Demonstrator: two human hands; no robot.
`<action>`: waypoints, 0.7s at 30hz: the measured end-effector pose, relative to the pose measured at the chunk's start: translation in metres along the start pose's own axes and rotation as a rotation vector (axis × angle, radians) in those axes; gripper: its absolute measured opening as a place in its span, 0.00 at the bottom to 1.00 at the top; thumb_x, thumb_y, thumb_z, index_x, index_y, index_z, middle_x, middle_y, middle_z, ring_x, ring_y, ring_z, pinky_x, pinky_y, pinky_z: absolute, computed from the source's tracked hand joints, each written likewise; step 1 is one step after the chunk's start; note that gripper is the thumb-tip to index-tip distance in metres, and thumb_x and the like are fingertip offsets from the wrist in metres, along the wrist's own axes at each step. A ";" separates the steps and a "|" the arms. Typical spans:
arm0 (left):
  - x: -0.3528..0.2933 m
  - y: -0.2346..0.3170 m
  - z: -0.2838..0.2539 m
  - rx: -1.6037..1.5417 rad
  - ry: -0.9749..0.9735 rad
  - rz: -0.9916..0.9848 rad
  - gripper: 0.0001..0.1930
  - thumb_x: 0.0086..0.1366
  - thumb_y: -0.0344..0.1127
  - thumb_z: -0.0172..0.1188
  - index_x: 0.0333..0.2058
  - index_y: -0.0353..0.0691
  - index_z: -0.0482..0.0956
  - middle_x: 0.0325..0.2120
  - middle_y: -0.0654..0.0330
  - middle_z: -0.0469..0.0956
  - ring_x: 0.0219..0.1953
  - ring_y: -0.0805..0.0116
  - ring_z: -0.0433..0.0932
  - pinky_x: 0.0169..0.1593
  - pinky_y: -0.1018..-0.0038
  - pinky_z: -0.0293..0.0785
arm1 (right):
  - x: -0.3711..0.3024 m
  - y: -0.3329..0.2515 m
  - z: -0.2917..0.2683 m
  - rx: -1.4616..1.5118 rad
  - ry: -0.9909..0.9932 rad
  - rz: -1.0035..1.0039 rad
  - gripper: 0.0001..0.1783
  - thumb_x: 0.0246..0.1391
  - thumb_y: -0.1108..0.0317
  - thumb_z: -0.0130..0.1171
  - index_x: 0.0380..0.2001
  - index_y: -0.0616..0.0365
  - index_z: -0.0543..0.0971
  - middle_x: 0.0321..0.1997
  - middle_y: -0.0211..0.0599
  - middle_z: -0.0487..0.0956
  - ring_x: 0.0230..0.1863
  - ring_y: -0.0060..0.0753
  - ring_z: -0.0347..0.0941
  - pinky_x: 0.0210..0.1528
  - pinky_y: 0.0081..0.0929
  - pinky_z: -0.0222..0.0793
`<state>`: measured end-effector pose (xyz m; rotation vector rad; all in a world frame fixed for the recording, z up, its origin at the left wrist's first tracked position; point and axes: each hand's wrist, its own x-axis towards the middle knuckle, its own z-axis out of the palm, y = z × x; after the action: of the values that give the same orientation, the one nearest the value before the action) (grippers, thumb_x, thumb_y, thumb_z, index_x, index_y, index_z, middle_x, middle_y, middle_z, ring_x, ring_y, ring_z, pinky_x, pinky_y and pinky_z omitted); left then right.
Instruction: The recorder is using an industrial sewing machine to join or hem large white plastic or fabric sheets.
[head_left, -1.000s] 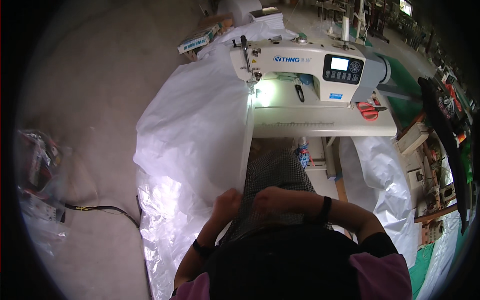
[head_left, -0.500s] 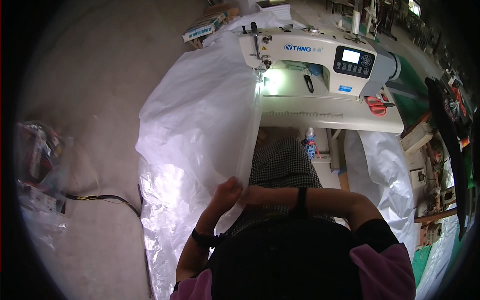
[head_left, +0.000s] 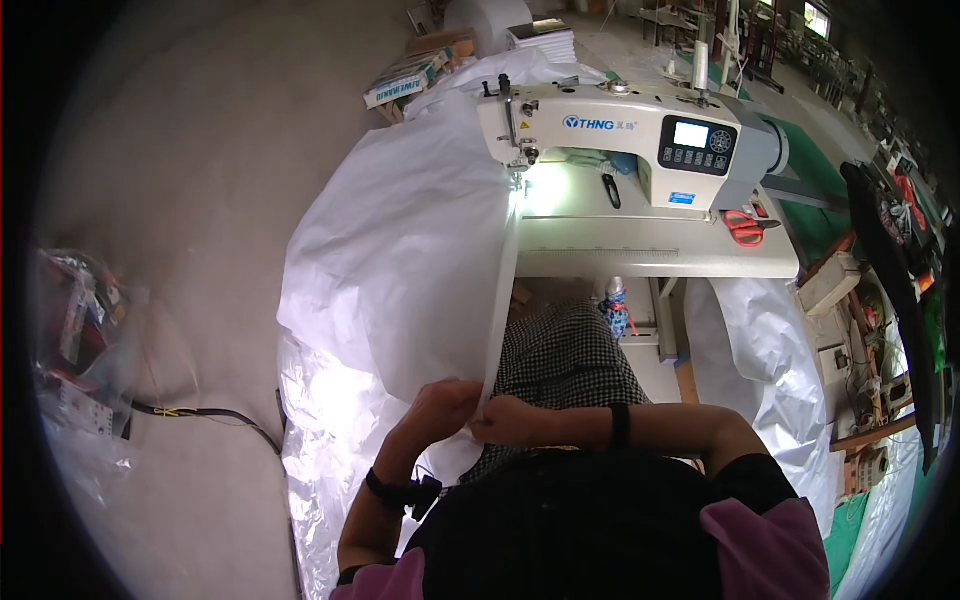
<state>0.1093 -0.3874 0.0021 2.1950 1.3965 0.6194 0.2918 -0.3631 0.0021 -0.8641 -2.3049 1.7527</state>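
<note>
A large sheet of thin white fabric (head_left: pixel 400 250) runs from under the needle of the white sewing machine (head_left: pixel 600 120) back toward my body, its right edge drawn straight. Close to my lap, my left hand (head_left: pixel 447 405) is closed on that edge. My right hand (head_left: pixel 508 421) sits against it from the right, fingers curled in a pinch on the same edge. The two hands nearly touch, and the fingertips are partly hidden. A lamp lights the needle area, where the fabric edge passes.
Red-handled scissors (head_left: pixel 743 229) and black thread snips (head_left: pixel 611 190) lie on the machine table (head_left: pixel 600 262). A bottle in a blue cover (head_left: pixel 615 310) stands below its edge. Shiny white sheeting (head_left: pixel 765 350) hangs at right. A black cable (head_left: pixel 220 413) crosses the floor at left.
The view has shifted slightly, with the machine a little lower. My right hand now shows more fully beside the left, and both remain at the fabric edge near my lap.
</note>
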 end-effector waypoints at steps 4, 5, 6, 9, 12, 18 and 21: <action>0.001 -0.012 0.004 -0.348 0.065 0.193 0.08 0.61 0.30 0.53 0.35 0.33 0.78 0.23 0.56 0.74 0.26 0.61 0.75 0.34 0.69 0.71 | 0.011 0.022 0.010 -0.074 0.036 -0.066 0.16 0.52 0.64 0.54 0.29 0.69 0.80 0.29 0.50 0.81 0.33 0.44 0.79 0.38 0.38 0.73; 0.000 -0.011 0.003 -0.478 0.010 0.127 0.08 0.61 0.30 0.53 0.33 0.32 0.77 0.22 0.57 0.73 0.26 0.64 0.73 0.33 0.69 0.70 | 0.014 0.027 0.015 -0.072 0.067 -0.108 0.15 0.52 0.64 0.54 0.29 0.69 0.80 0.29 0.49 0.81 0.33 0.44 0.79 0.37 0.38 0.73; 0.000 -0.010 0.002 -0.623 -0.059 0.098 0.08 0.61 0.31 0.52 0.32 0.31 0.77 0.21 0.58 0.71 0.25 0.66 0.72 0.33 0.70 0.70 | 0.018 0.032 0.019 -0.057 0.092 -0.148 0.15 0.51 0.65 0.54 0.29 0.69 0.80 0.30 0.49 0.81 0.33 0.43 0.79 0.37 0.39 0.72; -0.001 0.006 -0.002 -0.298 -0.104 -0.227 0.11 0.61 0.35 0.53 0.29 0.31 0.74 0.19 0.60 0.69 0.25 0.70 0.71 0.30 0.70 0.68 | 0.034 0.047 0.026 -0.085 -0.112 -0.266 0.15 0.51 0.65 0.54 0.31 0.67 0.82 0.32 0.49 0.81 0.34 0.44 0.79 0.39 0.40 0.72; 0.001 0.028 -0.011 -0.117 0.006 -0.278 0.11 0.61 0.37 0.55 0.29 0.33 0.74 0.18 0.56 0.72 0.23 0.69 0.72 0.29 0.68 0.69 | 0.053 0.060 0.015 -0.288 -0.339 -0.490 0.14 0.53 0.63 0.54 0.34 0.63 0.80 0.32 0.46 0.80 0.37 0.38 0.78 0.41 0.35 0.73; 0.004 0.068 -0.034 -0.132 0.120 -0.312 0.11 0.61 0.37 0.55 0.28 0.34 0.73 0.21 0.45 0.75 0.27 0.45 0.77 0.32 0.59 0.72 | 0.084 0.052 0.009 -0.553 -0.581 -0.504 0.17 0.54 0.61 0.57 0.41 0.64 0.78 0.39 0.46 0.80 0.41 0.39 0.77 0.47 0.35 0.73; 0.011 0.078 -0.030 -0.018 0.016 -0.341 0.11 0.61 0.39 0.56 0.29 0.36 0.74 0.22 0.45 0.76 0.29 0.42 0.77 0.33 0.57 0.73 | 0.073 0.045 0.042 -0.093 -0.599 -0.519 0.17 0.53 0.62 0.58 0.40 0.65 0.79 0.38 0.46 0.81 0.41 0.40 0.78 0.47 0.36 0.74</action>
<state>0.1508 -0.4029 0.0735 1.8784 1.7146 0.5223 0.2295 -0.3546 -0.0704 0.3075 -2.6241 1.8206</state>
